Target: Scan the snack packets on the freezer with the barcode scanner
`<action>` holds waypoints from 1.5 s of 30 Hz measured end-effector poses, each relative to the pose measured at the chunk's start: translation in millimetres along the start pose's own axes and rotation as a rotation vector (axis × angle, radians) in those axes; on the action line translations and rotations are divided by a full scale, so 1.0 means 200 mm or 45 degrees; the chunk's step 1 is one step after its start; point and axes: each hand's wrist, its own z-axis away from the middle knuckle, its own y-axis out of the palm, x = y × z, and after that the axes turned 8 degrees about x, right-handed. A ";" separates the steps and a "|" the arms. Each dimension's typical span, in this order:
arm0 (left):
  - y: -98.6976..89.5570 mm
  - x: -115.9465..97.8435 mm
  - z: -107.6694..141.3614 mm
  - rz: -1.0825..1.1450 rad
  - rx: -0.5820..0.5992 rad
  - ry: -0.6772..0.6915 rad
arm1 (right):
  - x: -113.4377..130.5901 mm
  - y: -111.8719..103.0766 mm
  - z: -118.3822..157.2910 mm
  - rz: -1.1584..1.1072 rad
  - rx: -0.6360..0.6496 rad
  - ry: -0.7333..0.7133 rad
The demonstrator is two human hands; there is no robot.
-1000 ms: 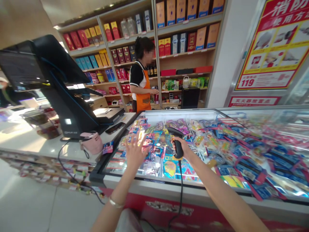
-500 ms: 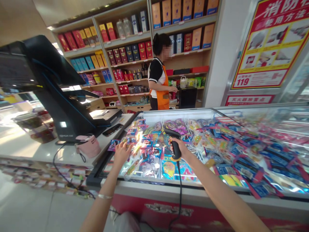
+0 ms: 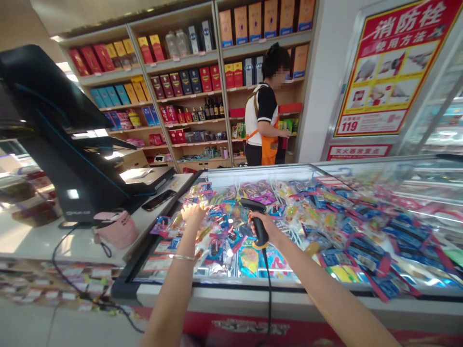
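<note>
My right hand (image 3: 261,225) is wrapped round the handle of a black barcode scanner (image 3: 259,222), whose cable hangs down over the case's front edge. The scanner head points left above the packets. At the left part of the glass-topped case (image 3: 217,285), my left hand (image 3: 194,212) reaches over small colourful snack packets (image 3: 213,241). Its fingers are bent over the packets; whether they grip one is too small to tell. Blue and pink packets (image 3: 365,253) lie heaped on the right side of the glass.
At the left counter (image 3: 36,241) stand a black register screen (image 3: 54,91), a pink pouch (image 3: 117,230) and a phone (image 3: 159,200). A person in an orange apron (image 3: 268,144) stands beyond the case, before shelves (image 3: 195,62) of boxes.
My left hand has moved forward and its fingers have drawn in. The scanner stays in my right hand. The person behind the case has moved right, and the view has shifted slightly.
</note>
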 end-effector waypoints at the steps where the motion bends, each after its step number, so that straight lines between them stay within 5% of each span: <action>1: 0.01 0.01 -0.01 0.028 0.054 0.008 | 0.00 0.00 0.00 0.009 -0.007 0.002; 4: 0.02 0.05 -0.03 0.137 0.194 0.029 | 0.01 0.01 0.01 0.072 -0.026 0.013; 9: -0.03 0.03 0.02 0.340 0.029 0.094 | 0.02 0.03 0.04 0.222 -0.008 0.013; 13: -0.04 -0.03 0.05 0.949 0.002 0.122 | 0.03 0.05 0.08 0.326 0.078 -0.005; 16: -0.02 -0.08 0.08 1.698 0.201 0.183 | 0.05 0.06 0.10 0.396 0.138 0.014; 19: 0.01 -0.12 0.10 2.024 0.486 0.182 | 0.07 0.06 0.12 0.437 0.207 0.032; 28: 0.04 -0.09 0.12 2.052 0.781 0.254 | 0.12 0.07 0.14 0.457 0.456 0.030; 45: -0.06 -0.17 0.22 2.047 0.888 0.067 | 0.10 0.06 0.13 0.363 0.618 0.135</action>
